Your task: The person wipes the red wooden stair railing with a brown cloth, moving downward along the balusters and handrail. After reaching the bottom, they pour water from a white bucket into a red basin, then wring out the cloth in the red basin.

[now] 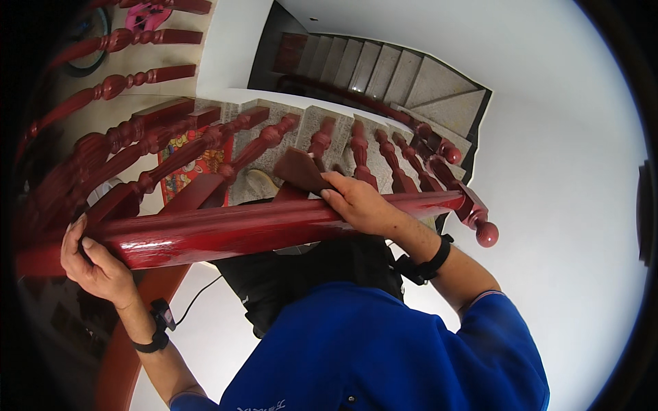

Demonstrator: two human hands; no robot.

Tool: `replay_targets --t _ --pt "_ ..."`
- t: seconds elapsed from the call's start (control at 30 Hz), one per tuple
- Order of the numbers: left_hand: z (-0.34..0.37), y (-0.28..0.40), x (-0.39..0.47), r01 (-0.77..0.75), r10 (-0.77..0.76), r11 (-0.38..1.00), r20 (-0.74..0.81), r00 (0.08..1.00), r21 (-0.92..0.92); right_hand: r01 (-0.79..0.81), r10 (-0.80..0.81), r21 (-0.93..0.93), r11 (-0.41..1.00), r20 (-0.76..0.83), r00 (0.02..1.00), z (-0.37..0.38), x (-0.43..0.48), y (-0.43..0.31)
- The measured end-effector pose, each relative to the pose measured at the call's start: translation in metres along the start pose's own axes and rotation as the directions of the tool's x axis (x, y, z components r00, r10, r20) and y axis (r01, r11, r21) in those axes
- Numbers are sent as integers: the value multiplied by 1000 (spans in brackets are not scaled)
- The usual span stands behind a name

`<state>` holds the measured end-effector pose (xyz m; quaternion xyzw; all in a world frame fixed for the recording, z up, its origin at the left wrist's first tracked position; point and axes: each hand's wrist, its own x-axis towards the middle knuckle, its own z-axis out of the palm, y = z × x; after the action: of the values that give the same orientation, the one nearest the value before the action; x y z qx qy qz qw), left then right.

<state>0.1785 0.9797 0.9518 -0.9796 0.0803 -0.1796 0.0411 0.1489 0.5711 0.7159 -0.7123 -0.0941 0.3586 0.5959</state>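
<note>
My right hand (354, 200) grips a folded brown cloth (300, 170) between thumb and fingers. The cloth sticks out past the far edge of a glossy dark-red wooden handrail (221, 234), and my wrist crosses above the rail. Towards the rail's left end is my left hand (95, 262), fingers loosely curled and thumb apart, with nothing visible in it. Its fingertips reach the rail's far edge; whether they press on it is hard to see. Turned red balusters (211, 138) stand below the rail. A newel post with a ball finial (487, 234) ends it at right.
Grey stone stair steps (370, 67) descend beyond the balusters beside a white wall (555, 154). A patterned red mat (193, 169) lies on the floor below. At upper left are a wheel (87, 43) and a pink object (146, 18). A black cable (198, 298) hangs from my left wrist strap.
</note>
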Motion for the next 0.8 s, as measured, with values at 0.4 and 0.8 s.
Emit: replay_targets --t 0.4,0.8 --pt "-1 10 -1 19 -19 998 -13 1000 65 -98 119 -80 992 334 935 19 79 75" --pt "7 4 -3 70 -90 993 -218 972 -98 23 48 -239 971 284 958 11 64 -8"
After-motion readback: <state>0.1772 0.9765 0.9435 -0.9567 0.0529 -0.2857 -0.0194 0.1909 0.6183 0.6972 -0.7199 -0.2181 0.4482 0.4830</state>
